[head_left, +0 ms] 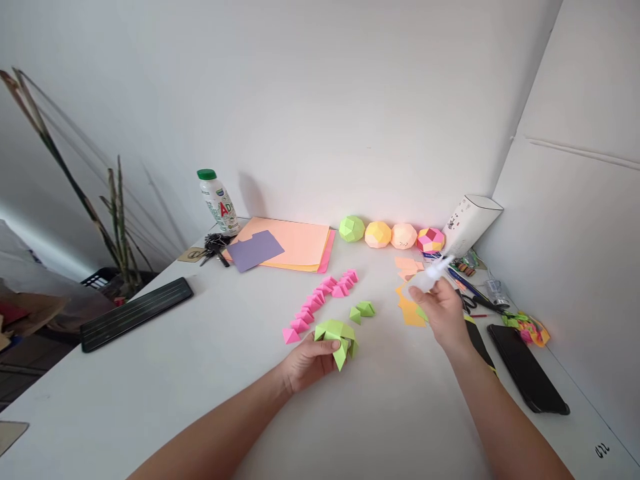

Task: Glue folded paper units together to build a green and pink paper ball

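Observation:
My left hand (311, 363) is closed around a partly built green paper ball (334, 331), whose pointed flap hangs down beside my thumb. In my right hand (443, 313) is a white glue bottle (425, 277), its thin nozzle tilted up and to the right. Two or so small green folded paper pieces (362, 311) lie just behind the green ball. A slanting row of pink folded paper pieces (315, 301) stretches behind my left hand. Orange paper scraps (413, 316) lie under and beside the bottle, partly hidden by it.
Several finished paper balls (378, 235) line the wall. Coloured sheets (300, 241) with a purple piece (256, 251) lie at the back left, near keys (216, 247) and a bottle (219, 203). A black phone (528, 369), scissors (468, 302) and a white box (471, 223) are right.

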Motion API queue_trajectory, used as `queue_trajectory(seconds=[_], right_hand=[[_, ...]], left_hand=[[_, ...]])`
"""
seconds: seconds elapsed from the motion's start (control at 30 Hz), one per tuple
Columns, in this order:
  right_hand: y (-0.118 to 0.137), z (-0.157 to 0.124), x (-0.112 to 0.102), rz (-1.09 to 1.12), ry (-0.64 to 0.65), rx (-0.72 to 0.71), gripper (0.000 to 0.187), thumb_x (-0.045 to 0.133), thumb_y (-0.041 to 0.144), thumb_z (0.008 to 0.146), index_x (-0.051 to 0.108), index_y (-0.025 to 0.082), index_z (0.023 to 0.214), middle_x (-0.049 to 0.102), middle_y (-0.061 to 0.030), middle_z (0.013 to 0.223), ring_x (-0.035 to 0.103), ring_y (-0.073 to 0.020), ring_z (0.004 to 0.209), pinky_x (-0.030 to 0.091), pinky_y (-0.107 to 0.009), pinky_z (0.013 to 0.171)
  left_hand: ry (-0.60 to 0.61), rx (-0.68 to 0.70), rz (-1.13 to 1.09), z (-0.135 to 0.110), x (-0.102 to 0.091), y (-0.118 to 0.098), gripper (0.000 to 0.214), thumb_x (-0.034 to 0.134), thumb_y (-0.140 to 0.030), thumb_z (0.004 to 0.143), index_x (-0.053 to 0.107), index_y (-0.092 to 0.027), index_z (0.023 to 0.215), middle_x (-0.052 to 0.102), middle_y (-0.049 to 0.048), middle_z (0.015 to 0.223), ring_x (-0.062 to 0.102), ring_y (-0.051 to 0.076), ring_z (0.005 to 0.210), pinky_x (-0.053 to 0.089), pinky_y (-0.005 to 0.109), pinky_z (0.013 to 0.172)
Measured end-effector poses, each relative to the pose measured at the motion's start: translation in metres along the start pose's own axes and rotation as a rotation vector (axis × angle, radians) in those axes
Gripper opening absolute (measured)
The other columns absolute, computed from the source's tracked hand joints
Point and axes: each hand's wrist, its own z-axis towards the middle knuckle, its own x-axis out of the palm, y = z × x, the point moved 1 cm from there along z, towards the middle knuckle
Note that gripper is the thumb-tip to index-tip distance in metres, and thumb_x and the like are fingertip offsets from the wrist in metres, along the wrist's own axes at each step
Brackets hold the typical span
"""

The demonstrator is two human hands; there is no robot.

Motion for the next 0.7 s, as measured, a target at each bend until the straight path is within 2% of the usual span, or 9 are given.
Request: queue_trajectory(seconds=[0.17,0.33,0.47,0.57,0.63,0.7], right_hand=[[-0.039,0.001,0.016,-0.378,0.165,0.12,0.036,0.06,0.042,0.076,0.057,0.018,0.103,0.067,-0.0059,0.096,0.061,-0.0183,0.076,0.05,-0.033,0.071],[-0.058,-0.006,0.028,-0.521,0.215,0.145,0.035,0.061,0.043,0.072,0.057,0.019,0.096,0.065,-0.0034,0.081,0.059,-0.0195,0.069,0.048,-0.032,0.064],[-0.059,-0.006,0.029,-0.612,0.24,0.166,0.033,0.06,0.042,0.073,0.055,0.019,0.097,0.065,-0.004,0.082,0.061,-0.0207,0.071,0.048,-0.032,0.063],[-0.055,-0.004,0.027,-0.678,0.266,0.176,0.038,0.06,0.039,0.074,0.052,0.018,0.105,0.066,-0.0052,0.087,0.063,-0.0202,0.074,0.05,-0.031,0.064],[-0.049,-0.004,0.022,-0.736,0.287,0.171,0.045,0.063,0.036,0.073,0.05,0.017,0.112,0.065,-0.0083,0.096,0.064,-0.0212,0.081,0.05,-0.031,0.066],[-0.04,-0.005,0.016,-0.81,0.311,0.152,0.044,0.065,0.033,0.072,0.053,0.016,0.11,0.063,-0.0115,0.103,0.062,-0.0245,0.091,0.049,-0.031,0.068]], left_hand=[[-0.018,-0.004,0.002,0.0,0.0,0.0,0.024,0.077,-0.019,0.065,0.067,-0.013,0.086,0.065,0.0044,0.076,0.059,0.016,0.067,0.043,0.029,0.064],[0.002,0.012,-0.016,0.0,0.001,0.0,0.022,0.076,-0.017,0.065,0.067,-0.013,0.084,0.065,0.0046,0.076,0.06,0.016,0.067,0.043,0.03,0.066],[0.001,0.002,-0.016,0.0,0.0,0.0,0.021,0.076,-0.018,0.066,0.067,-0.013,0.084,0.066,0.0049,0.074,0.06,0.016,0.066,0.043,0.03,0.066],[-0.011,0.001,-0.015,0.0,-0.001,0.0,0.023,0.077,-0.018,0.065,0.067,-0.013,0.085,0.066,0.005,0.078,0.06,0.016,0.067,0.043,0.03,0.066],[-0.015,0.002,-0.013,0.0,-0.001,0.0,0.022,0.076,-0.017,0.066,0.067,-0.013,0.086,0.066,0.0049,0.079,0.06,0.016,0.068,0.043,0.03,0.066],[-0.009,-0.002,-0.012,0.0,-0.001,0.0,0.022,0.076,-0.018,0.066,0.067,-0.013,0.086,0.066,0.0047,0.078,0.06,0.016,0.068,0.043,0.03,0.066]])
